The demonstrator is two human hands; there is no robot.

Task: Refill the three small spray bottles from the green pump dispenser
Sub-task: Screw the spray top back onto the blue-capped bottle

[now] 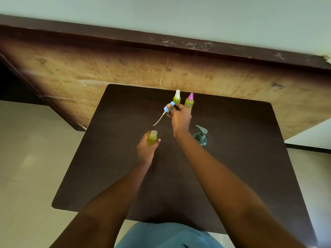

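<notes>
The left hand (146, 149) is curled round the open spray bottle (151, 139), left of the green pump dispenser (201, 137) and about level with it, well apart. The bottle is upright, its neck bare, and yellow-green liquid fills most of it. Whether its base touches the dark surface (241, 158) I cannot tell. It looks like thin plastic, light even when full, and the walls would likely give under a squeeze. With the mouth open, a gentle grip round the middle of the body seems safest.

Farther from the person than the dispenser, and to its left, the blue spray head (169, 106) is pinched between the thumb and fingertips of the right hand (180, 117). Its thin dip tube (158, 120) curves down and leftward, clear of the surface. The head is probably stiff and nearly weightless. The tube is limp and likely wet (a drip is possible), so the collar is the place to hold it.

Just behind that hand stand the white-capped spray bottle (177, 97) and, close on its right, the pink-capped spray bottle (189, 102), both closed and holding green liquid.

The dispenser itself stands untouched, squat and wide-based. It is probably the heaviest item here, and the body would need steadying when the pump head is pressed.
</notes>
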